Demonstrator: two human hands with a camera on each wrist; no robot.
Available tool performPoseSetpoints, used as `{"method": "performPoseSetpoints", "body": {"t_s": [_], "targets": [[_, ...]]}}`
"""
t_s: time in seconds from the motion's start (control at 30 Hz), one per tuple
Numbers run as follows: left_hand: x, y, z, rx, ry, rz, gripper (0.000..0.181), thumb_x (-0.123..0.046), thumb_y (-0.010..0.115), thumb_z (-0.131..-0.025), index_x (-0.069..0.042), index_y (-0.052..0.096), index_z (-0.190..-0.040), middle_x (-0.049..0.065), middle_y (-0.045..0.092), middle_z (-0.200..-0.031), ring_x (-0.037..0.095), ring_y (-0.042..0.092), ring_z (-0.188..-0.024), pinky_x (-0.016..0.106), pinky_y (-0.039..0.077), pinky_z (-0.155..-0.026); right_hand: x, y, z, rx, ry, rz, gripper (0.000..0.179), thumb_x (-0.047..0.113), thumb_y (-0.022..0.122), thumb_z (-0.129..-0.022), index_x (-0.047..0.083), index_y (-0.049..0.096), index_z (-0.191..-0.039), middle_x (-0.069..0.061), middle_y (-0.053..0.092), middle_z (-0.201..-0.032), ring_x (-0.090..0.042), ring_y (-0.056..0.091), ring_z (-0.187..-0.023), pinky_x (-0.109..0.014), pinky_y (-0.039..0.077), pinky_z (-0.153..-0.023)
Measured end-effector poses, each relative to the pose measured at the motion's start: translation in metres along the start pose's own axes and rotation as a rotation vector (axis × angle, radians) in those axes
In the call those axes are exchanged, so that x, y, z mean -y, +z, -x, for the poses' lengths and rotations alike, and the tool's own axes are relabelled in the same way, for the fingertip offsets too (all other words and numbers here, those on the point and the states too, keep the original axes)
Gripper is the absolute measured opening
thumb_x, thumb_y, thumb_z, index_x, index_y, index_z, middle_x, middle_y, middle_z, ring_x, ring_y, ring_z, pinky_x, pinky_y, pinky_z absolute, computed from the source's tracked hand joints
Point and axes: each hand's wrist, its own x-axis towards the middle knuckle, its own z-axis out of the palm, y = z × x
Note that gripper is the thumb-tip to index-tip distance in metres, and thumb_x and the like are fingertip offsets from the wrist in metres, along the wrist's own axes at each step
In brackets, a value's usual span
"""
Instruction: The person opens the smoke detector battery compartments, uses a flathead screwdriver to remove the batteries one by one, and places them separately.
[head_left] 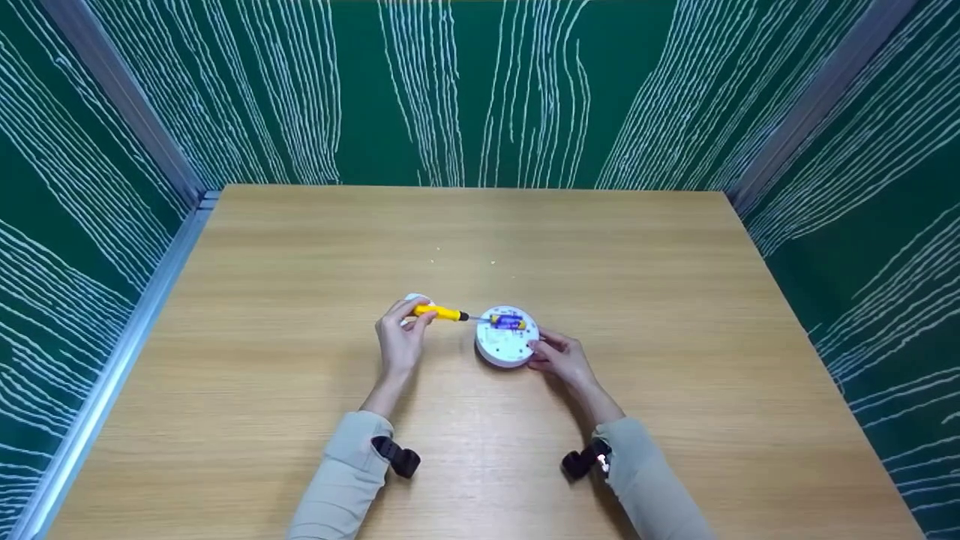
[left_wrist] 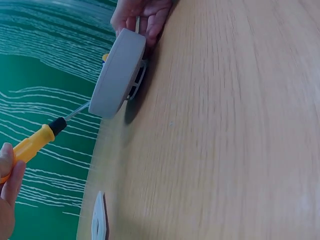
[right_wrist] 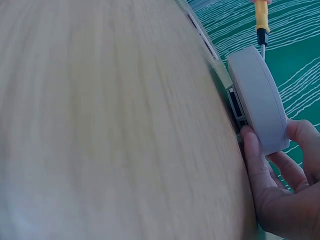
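Observation:
My left hand (head_left: 401, 337) pinches a screwdriver (head_left: 442, 312) by its yellow handle, with the black collar and metal shaft pointing right. The shaft reaches over the rim of a white round device (head_left: 502, 345) that looks like a smoke detector, to the end of a blue and yellow battery-like cylinder (head_left: 508, 322) set in its face. Whether the tip touches the cylinder, I cannot tell. Fingers and thumb of my right hand (head_left: 564, 358) grip the device at its right edge. In the right wrist view, the device (right_wrist: 257, 100) is tilted, with a bracket-like part (right_wrist: 236, 106) on its underside.
A flat white disc-like piece (left_wrist: 99, 220) lies on the wooden table (head_left: 480, 435), partly behind my left hand in the head view. Tiny white crumbs (head_left: 493, 262) are scattered farther back. Green walls with white lines (head_left: 525, 90) enclose the far side and both flanks.

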Motion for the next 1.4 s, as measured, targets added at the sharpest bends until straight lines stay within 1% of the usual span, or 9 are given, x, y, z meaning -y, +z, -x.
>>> {"method": "performPoseSetpoints", "body": {"t_s": [0.13,0.47,0.7,0.87,1.1,1.13,1.33,1.37,1.4], "targets": [[-0.006,0.002,-0.002,0.022,0.009,0.009,0.019,-0.002,0.068,-0.073,0.009,0.065,-0.089,0.019,0.062,-0.087,0.027,0.059,-0.075,0.024,0.052,-0.062,0.001,0.001,0.000,-0.020,-0.001,0.007,0.043,0.002,0.058,-0.082,-0.005,0.047,-0.124,-0.020,0.059,-0.101,-0.015,0.061,-0.066,-0.027,0.053,-0.065],[-0.031,0.014,-0.011,0.132,0.053,-0.160,0.022,-0.003,0.068,-0.075,0.005,0.066,-0.095,0.016,0.062,-0.087,0.021,0.060,-0.078,0.023,0.052,-0.065,0.003,0.002,0.004,-0.020,-0.007,0.006,0.043,0.001,0.058,-0.082,-0.006,0.046,-0.124,-0.014,0.062,-0.090,-0.015,0.061,-0.064,-0.027,0.053,-0.063],[-0.043,0.026,-0.015,0.194,0.083,-0.208,0.024,-0.007,0.066,-0.077,0.005,0.064,-0.098,0.014,0.061,-0.090,0.019,0.059,-0.078,0.018,0.050,-0.065,0.002,0.002,0.002,-0.034,-0.005,0.016,0.044,0.002,0.060,-0.081,-0.006,0.047,-0.123,-0.017,0.062,-0.093,-0.014,0.061,-0.064,-0.028,0.053,-0.064],[-0.051,0.036,-0.017,0.252,0.111,-0.234,0.025,-0.006,0.065,-0.078,0.005,0.063,-0.100,0.013,0.060,-0.091,0.018,0.059,-0.077,0.014,0.049,-0.066,0.002,0.002,0.003,-0.037,-0.019,0.016,0.044,0.002,0.060,-0.081,-0.006,0.048,-0.123,-0.015,0.063,-0.091,-0.015,0.061,-0.062,-0.028,0.053,-0.062],[-0.057,0.046,-0.015,0.274,0.147,-0.294,0.024,-0.008,0.066,-0.078,0.004,0.064,-0.098,0.012,0.060,-0.090,0.018,0.060,-0.077,0.016,0.049,-0.065,0.001,0.002,0.003,-0.033,-0.027,-0.008,0.044,0.001,0.059,-0.081,-0.007,0.048,-0.122,-0.010,0.063,-0.084,-0.014,0.061,-0.060,-0.027,0.053,-0.061],[-0.048,0.049,-0.015,0.275,0.154,-0.287,0.024,-0.010,0.065,-0.079,0.003,0.064,-0.100,0.011,0.059,-0.091,0.017,0.059,-0.078,0.017,0.050,-0.065,0.001,0.003,0.003,-0.034,-0.025,-0.006,0.043,0.001,0.059,-0.081,-0.006,0.048,-0.122,-0.009,0.063,-0.084,-0.014,0.061,-0.060,-0.027,0.053,-0.061],[-0.045,0.048,-0.013,0.256,0.189,-0.252,0.023,-0.010,0.064,-0.080,0.003,0.064,-0.099,0.010,0.059,-0.090,0.017,0.060,-0.078,0.016,0.049,-0.065,0.002,0.002,0.002,-0.034,-0.015,0.008,0.043,0.001,0.060,-0.081,-0.006,0.049,-0.121,-0.015,0.062,-0.092,-0.014,0.061,-0.062,-0.028,0.053,-0.063],[-0.053,0.045,-0.011,0.251,0.189,-0.253,0.022,-0.008,0.065,-0.079,0.004,0.064,-0.097,0.010,0.059,-0.088,0.018,0.060,-0.077,0.016,0.049,-0.065,0.002,0.002,0.002,-0.034,-0.012,0.009,0.043,0.001,0.060,-0.081,-0.006,0.049,-0.121,-0.016,0.062,-0.095,-0.014,0.061,-0.062,-0.028,0.053,-0.063],[-0.052,0.044,-0.011,0.243,0.195,-0.247,0.022,-0.008,0.065,-0.079,0.004,0.064,-0.097,0.010,0.059,-0.087,0.017,0.060,-0.076,0.014,0.049,-0.065,0.002,0.002,0.002,-0.032,-0.009,0.010,0.043,0.001,0.060,-0.081,-0.006,0.049,-0.122,-0.018,0.062,-0.097,-0.014,0.061,-0.063,-0.029,0.053,-0.064]]}}
